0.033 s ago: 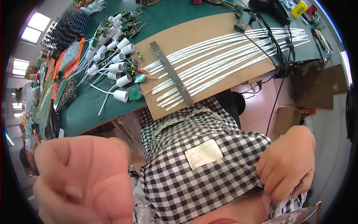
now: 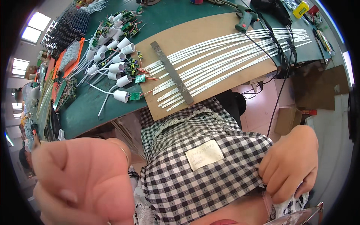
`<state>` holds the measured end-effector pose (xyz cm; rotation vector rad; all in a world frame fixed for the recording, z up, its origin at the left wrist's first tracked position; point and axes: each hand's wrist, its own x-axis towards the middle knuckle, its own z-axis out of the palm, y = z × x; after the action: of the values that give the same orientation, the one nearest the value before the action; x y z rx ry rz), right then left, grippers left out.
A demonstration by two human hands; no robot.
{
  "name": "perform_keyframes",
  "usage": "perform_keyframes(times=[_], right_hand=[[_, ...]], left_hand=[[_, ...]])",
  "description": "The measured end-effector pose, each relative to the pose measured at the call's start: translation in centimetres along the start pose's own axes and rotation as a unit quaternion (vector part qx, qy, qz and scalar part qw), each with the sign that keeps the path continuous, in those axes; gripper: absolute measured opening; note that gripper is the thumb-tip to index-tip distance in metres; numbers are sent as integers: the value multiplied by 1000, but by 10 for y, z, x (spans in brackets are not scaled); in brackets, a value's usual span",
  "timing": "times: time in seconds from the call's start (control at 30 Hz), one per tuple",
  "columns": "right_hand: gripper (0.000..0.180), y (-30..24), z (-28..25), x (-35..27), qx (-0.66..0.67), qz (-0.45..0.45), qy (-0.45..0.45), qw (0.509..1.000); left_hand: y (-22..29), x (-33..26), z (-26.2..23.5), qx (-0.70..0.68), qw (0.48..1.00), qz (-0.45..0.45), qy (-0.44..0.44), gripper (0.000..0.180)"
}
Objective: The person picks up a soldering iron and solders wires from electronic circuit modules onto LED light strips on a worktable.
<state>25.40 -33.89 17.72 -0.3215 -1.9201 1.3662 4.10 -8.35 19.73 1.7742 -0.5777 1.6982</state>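
Observation:
My right hand [image 2: 288, 165] is closed at the right edge of a black-and-white checked apron [image 2: 168, 161], its curled fingers gripping the cloth. A pale patch [image 2: 204, 155] is on the apron's front. At the lower left my left hand [image 2: 86, 172] looms large and somewhat blurred close to the camera, raised in front of the table. Its fingers are curled in. Whatever they hold, if anything, is hidden. Neither hand touches the items on the table.
On the green table [image 2: 86, 120] lies a brown board [image 2: 225, 30] with several white strips [image 2: 221, 69] under a grey bar [image 2: 171, 73]. White cylindrical sockets [image 2: 120, 96] with wires and circuit boards are heaped left. A green-handled gun-shaped tool [image 2: 245, 20] and black cables lie far right; cardboard [image 2: 318, 86] stands below.
Both hands have shifted only very slightly. The right hand keeps its hold on the apron, and the things on the table have not moved.

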Motion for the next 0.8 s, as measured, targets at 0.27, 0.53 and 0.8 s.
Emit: perform_keyframes(times=[0.27, 0.53, 0.8], right_hand=[[12, -1, 25, 23, -444, 60, 238, 861], [9, 26, 35, 53, -92, -76, 562, 819], [16, 7, 36, -7, -176, -39, 515, 838]], left_hand=[[1, -4, -20, 45, 999, 5, -1, 47], [0, -1, -37, 85, 995, -23, -49, 45], [-24, -2, 0, 7, 992, -49, -118, 43]])
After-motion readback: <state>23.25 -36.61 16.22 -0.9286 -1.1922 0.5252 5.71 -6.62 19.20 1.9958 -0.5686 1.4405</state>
